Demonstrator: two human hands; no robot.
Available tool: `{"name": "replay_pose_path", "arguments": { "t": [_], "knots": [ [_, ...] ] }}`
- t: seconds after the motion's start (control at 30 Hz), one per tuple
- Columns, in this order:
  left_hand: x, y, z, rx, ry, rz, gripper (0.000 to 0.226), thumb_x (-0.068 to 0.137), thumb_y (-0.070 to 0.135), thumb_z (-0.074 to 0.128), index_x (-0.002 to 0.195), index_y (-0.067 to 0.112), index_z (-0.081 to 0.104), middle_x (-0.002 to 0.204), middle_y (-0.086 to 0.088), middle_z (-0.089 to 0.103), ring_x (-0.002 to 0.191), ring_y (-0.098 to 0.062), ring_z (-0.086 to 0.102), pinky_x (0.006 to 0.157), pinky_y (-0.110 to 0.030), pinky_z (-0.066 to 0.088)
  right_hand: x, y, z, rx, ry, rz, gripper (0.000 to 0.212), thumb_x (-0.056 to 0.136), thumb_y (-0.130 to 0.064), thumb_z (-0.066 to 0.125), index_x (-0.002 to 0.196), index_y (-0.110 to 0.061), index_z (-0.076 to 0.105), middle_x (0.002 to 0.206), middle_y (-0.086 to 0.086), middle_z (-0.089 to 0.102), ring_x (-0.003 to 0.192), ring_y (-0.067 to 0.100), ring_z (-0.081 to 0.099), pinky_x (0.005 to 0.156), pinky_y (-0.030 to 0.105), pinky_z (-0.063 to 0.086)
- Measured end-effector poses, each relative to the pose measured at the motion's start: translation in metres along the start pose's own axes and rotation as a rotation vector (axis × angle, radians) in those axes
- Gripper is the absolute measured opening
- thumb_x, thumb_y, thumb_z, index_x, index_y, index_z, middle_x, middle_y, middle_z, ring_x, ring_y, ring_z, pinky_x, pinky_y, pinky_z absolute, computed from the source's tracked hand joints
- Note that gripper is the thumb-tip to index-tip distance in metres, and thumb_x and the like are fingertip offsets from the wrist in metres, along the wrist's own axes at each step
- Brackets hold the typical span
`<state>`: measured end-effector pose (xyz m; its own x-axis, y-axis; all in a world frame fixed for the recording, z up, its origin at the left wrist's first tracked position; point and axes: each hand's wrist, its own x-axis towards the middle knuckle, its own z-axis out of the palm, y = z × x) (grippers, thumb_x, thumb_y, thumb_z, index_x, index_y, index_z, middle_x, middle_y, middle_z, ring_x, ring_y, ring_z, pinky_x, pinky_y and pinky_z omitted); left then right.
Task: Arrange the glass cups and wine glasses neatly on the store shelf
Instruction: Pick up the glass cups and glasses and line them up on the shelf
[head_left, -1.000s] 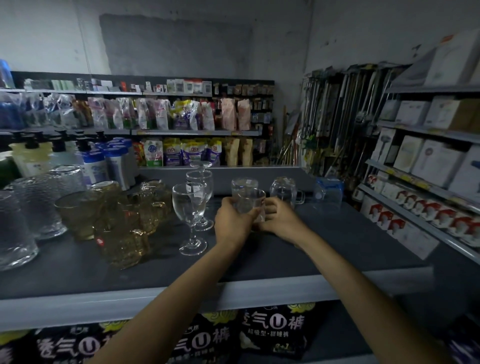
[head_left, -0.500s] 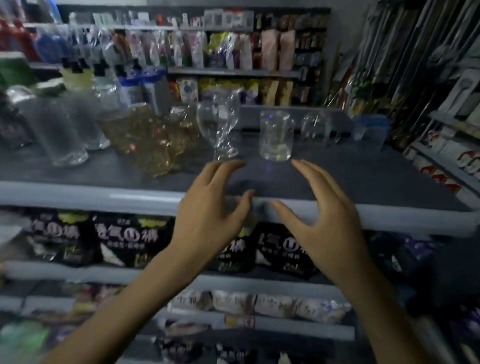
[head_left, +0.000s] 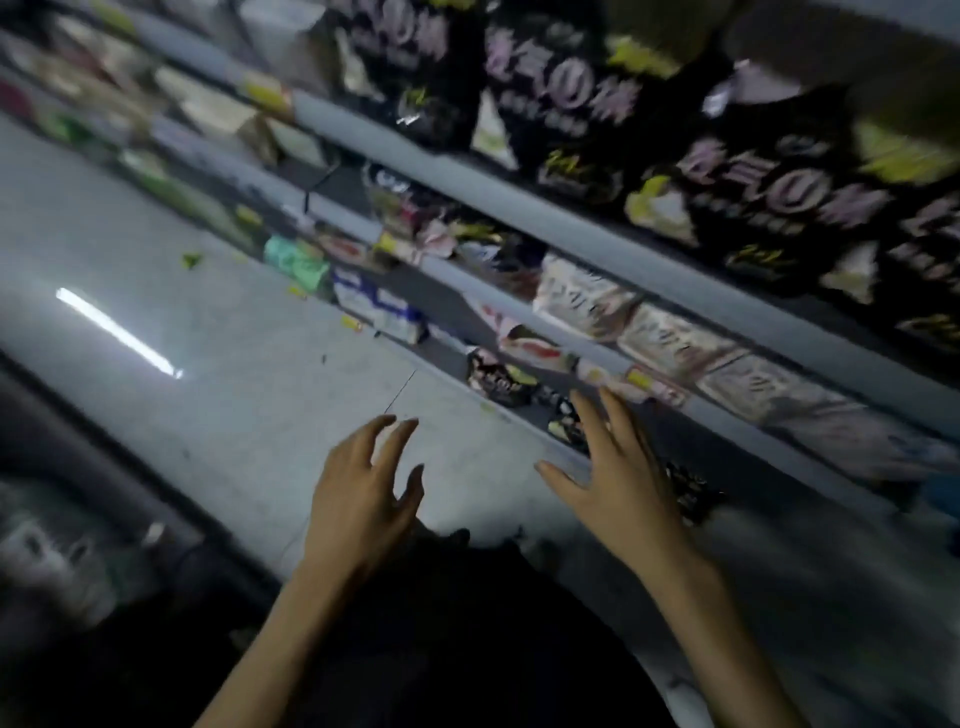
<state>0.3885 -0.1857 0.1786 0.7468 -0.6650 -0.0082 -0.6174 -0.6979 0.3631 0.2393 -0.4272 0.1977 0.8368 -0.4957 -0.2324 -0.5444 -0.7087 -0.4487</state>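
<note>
Glasses, none in view: our left hand (head_left: 358, 493) and right hand (head_left: 618, 483), lower centre, empty, fingers apart; we judge them brittle, slick, best held round the body.

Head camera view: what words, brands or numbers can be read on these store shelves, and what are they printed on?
Nothing reads reliably; the frame is motion-blurred.
Black packs on the upper shelf: large pale lettering, too smeared to quote.
White packs on the lower shelf: print too blurred.
Yellow tags on the shelf edge: too small and blurred.
</note>
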Motion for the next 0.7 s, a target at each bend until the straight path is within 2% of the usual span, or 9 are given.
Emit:
{"name": "replay_pose_path", "arguments": {
  "t": [0.1,0.2,0.33,0.4,0.53,0.7],
  "knots": [
    [-0.027,-0.051,0.005,0.031,-0.051,-0.122,0.055,0.096,0.037,0.063,0.147,0.018,0.054,0.143,-0.011,0.056,0.124,-0.034,0.058,0.101,-0.047,0.050,0.013,-0.033,0.047,-0.083,-0.141,-0.058,0.089,0.092,-0.063,0.065,0.162,-0.020,0.030,0.171,0.011,0.019,0.157,0.032,0.019,0.125,0.049,0.028],
    [-0.040,-0.096,0.000,0.036,-0.055,-0.241,0.063,0.092,0.036,0.071,0.150,0.018,0.051,0.144,-0.014,0.055,0.123,-0.035,0.058,0.102,-0.048,0.050,0.037,-0.076,0.080,-0.109,-0.258,-0.114,0.086,0.095,-0.059,0.064,0.162,-0.021,0.029,0.171,0.010,0.017,0.157,0.030,0.016,0.126,0.046,0.025],
    [-0.057,-0.163,-0.015,0.020,-0.012,-0.373,0.071,0.087,0.035,0.077,0.151,0.017,0.051,0.147,-0.018,0.054,0.127,-0.038,0.057,0.103,-0.053,0.051,0.082,-0.144,0.113,-0.154,-0.262,-0.178,0.085,0.093,-0.059,0.067,0.160,-0.019,0.035,0.168,0.010,0.025,0.154,0.031,0.024,0.123,0.046,0.028],
    [-0.063,-0.203,-0.026,0.031,0.008,-0.465,0.071,0.090,0.038,0.073,0.153,0.018,0.048,0.150,-0.018,0.052,0.131,-0.038,0.054,0.107,-0.052,0.048,0.099,-0.183,0.135,-0.149,-0.289,-0.181,0.085,0.091,-0.061,0.067,0.159,-0.019,0.037,0.167,0.011,0.029,0.152,0.031,0.028,0.122,0.045,0.031],
    [-0.072,-0.279,-0.045,0.011,0.061,-0.641,0.070,0.095,0.040,0.066,0.157,0.019,0.040,0.151,-0.015,0.049,0.133,-0.035,0.052,0.110,-0.047,0.045,0.136,-0.262,0.177,-0.075,-0.398,-0.205,0.085,0.092,-0.059,0.067,0.161,-0.024,0.033,0.170,0.007,0.022,0.156,0.026,0.023,0.126,0.043,0.026],
    [-0.064,-0.340,-0.066,-0.019,0.107,-0.763,0.066,0.097,0.040,0.062,0.155,0.018,0.039,0.148,-0.014,0.051,0.131,-0.032,0.052,0.108,-0.045,0.046,0.182,-0.353,0.210,-0.152,-0.421,-0.377,0.082,0.094,-0.059,0.064,0.161,-0.024,0.032,0.171,0.006,0.021,0.157,0.028,0.020,0.125,0.045,0.024]
  ]
}}
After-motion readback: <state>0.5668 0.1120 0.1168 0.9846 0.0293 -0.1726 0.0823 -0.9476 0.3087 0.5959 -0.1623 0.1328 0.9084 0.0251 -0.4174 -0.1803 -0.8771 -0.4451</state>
